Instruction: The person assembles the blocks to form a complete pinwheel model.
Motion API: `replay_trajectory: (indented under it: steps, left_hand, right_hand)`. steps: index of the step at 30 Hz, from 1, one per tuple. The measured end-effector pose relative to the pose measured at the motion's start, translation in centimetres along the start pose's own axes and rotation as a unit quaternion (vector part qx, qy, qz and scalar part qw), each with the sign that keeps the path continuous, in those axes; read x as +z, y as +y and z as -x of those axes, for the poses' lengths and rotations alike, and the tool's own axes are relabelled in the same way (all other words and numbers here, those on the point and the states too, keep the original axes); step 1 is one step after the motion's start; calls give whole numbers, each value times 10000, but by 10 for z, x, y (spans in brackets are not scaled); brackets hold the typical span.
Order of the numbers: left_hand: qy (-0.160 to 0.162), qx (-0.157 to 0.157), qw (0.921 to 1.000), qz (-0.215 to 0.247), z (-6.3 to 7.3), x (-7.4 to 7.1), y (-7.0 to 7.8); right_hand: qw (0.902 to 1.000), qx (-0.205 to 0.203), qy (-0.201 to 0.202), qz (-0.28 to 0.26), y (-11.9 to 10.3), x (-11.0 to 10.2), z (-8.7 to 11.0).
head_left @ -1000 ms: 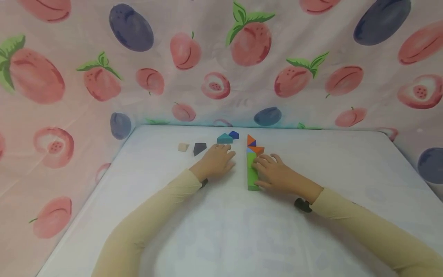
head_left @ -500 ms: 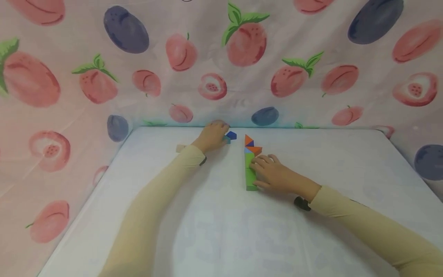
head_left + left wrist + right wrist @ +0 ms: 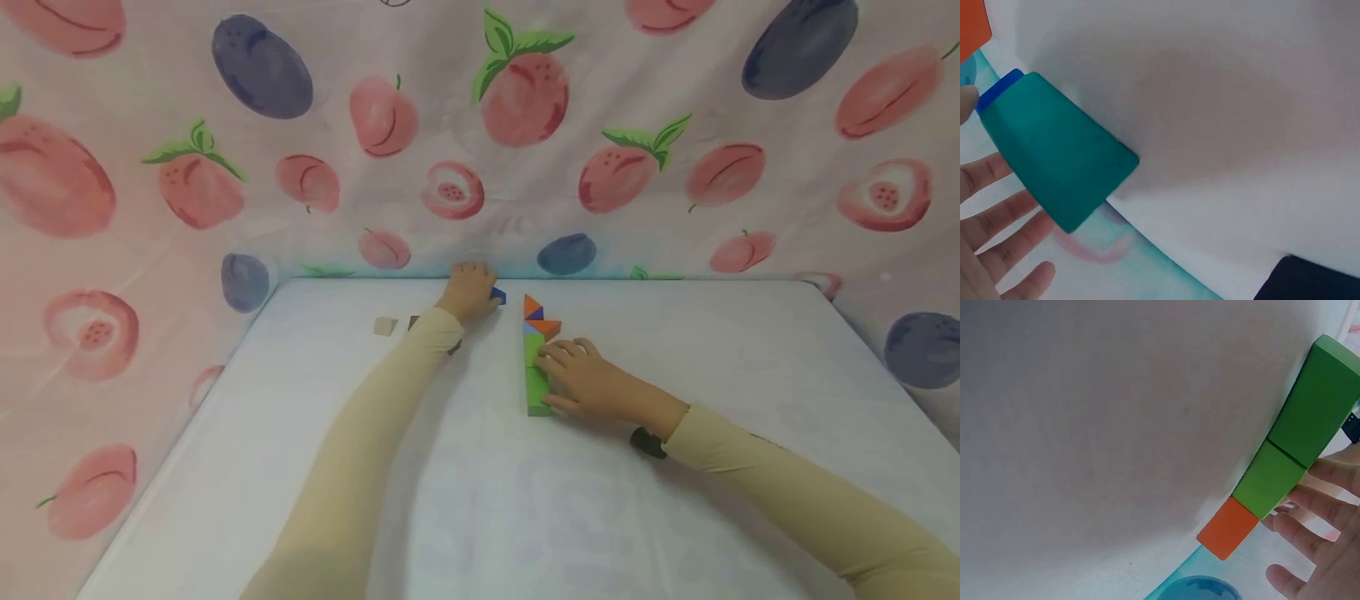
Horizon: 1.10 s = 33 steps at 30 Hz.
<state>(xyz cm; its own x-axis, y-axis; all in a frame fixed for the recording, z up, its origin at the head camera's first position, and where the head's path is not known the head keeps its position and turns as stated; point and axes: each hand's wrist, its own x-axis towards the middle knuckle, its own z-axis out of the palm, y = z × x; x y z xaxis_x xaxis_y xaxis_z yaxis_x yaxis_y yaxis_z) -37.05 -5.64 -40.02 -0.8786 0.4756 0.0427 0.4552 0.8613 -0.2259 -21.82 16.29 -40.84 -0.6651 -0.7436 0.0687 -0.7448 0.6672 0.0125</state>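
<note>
In the head view my left hand (image 3: 469,290) reaches to the table's far edge, over a teal block. The left wrist view shows that teal block (image 3: 1060,150) with the spread fingers along its far side and the thumb beside a blue block (image 3: 1000,90) at its end. My right hand (image 3: 588,379) rests against a row of two green blocks (image 3: 536,392), its fingers loosely spread along their side. Ahead of the green blocks lie orange wedges (image 3: 550,328), a light blue piece (image 3: 531,328) and a dark blue piece (image 3: 536,314).
A pale wooden block (image 3: 385,326) lies left of my left forearm. Beside it a dark block (image 3: 414,321) is mostly covered by the sleeve. A white table (image 3: 480,517) spreads beneath, with a fruit-print cloth (image 3: 510,183) standing behind it.
My left hand has moved forward from near the dark block to the teal block at the far edge, then slightly right. My right hand stays at the green blocks.
</note>
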Motion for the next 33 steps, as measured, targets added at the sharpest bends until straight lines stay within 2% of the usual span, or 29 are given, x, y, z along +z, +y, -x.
replay_trajectory:
  steps: [7, 15, 22, 29, 33]
  left_hand:
    - [73, 235, 9997, 65, 0, -1, 0]
    - [109, 736, 9935, 856, 6, -4, -1]
    - [100, 1169, 9860, 1189, 4, 1, 3]
    - [146, 1321, 9842, 1174, 3, 3, 13]
    - [177, 1302, 9855, 1070, 5, 1, 16]
  right_hand:
    - [9999, -88, 130, -34, -1, -2, 1]
    - [9999, -60, 92, -26, -1, 0, 1]
    - [10000, -46, 53, -51, -1, -1, 1]
    - [9999, -43, 57, -89, -1, -1, 0]
    - [10000, -51, 64, -46, -1, 0, 0]
